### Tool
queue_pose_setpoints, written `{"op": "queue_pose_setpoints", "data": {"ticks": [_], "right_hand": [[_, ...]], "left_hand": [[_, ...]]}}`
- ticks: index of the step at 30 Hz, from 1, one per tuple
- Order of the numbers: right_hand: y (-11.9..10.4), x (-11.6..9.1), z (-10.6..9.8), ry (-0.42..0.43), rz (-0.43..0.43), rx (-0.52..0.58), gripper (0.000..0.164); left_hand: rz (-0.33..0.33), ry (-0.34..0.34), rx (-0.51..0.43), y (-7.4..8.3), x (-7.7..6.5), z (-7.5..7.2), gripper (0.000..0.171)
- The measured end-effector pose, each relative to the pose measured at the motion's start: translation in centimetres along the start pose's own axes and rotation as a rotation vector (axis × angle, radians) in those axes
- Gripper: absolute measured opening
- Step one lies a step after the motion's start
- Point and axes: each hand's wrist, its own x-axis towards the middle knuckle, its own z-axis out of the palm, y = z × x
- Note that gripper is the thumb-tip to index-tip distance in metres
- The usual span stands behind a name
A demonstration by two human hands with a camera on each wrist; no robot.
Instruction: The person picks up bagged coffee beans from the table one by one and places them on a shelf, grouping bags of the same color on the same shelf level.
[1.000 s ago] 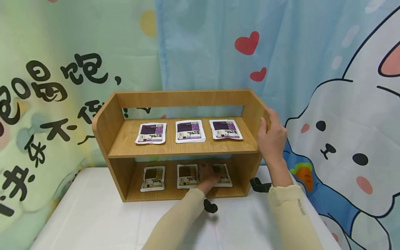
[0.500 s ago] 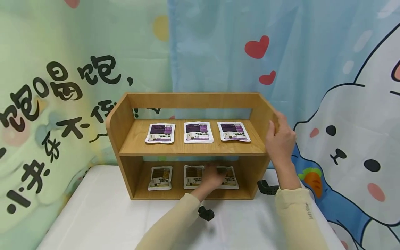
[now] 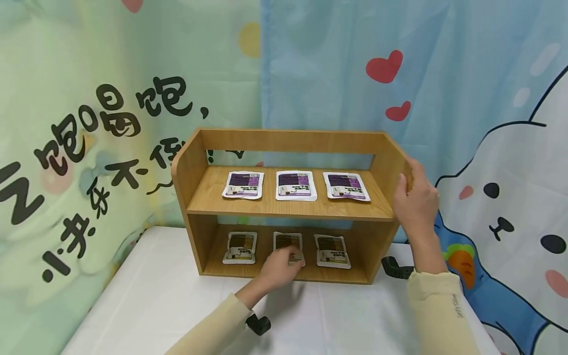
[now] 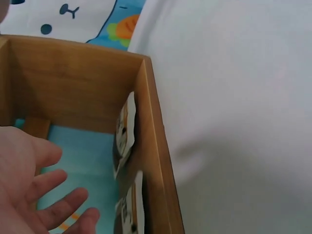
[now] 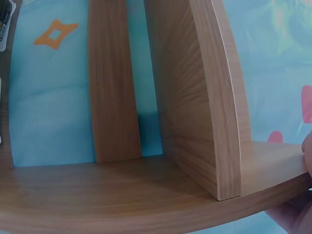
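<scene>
A two-tier wooden shelf (image 3: 288,210) stands on the white table. White pouches with purple labels lie on its upper board, among them the middle purple pouch (image 3: 296,186). Along the lower board are a left brown-labelled pouch (image 3: 240,248), a middle one (image 3: 286,240) partly hidden by my left hand (image 3: 278,267), and a right brown-labelled pouch (image 3: 333,252). In the left wrist view, the left hand (image 4: 39,190) has loosely spread fingers, with nothing in them, apart from the pouches. My right hand (image 3: 415,202) grips the shelf's right side panel (image 5: 273,170), thumb and fingers on opposite faces.
The white tablecloth (image 3: 142,296) extends in front of the shelf and to its left. Behind it hangs a printed curtain (image 3: 319,69). Black wrist mounts (image 3: 259,325) jut out under the wrists.
My left hand has moved left and toward me, away from the right lower pouch, which now shows fully. The right hand keeps its grip; the head view has shifted.
</scene>
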Motion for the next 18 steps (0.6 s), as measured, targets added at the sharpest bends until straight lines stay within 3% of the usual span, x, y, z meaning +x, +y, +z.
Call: {"op": "queue_pose_setpoints", "data": {"ticks": [6, 12, 18], "right_hand": [[0.2, -0.6, -0.4, -0.062, 0.001, -0.025, 0.046], [0.7, -3.1, -1.0, -0.110, 0.020, -0.092, 0.065], [1.3, -6.2, -0.8, -0.053, -0.118, -0.189, 0.075]], "left_hand": [[0.030, -0.003, 0.038, -1.5, -2.2, -2.4, 0.028], [0.013, -0.008, 0.119, -3.7, -4.8, -4.7, 0.025], [0.010, 0.055, 0.217, -6.4, -7.5, -7.0, 0.027]]}}
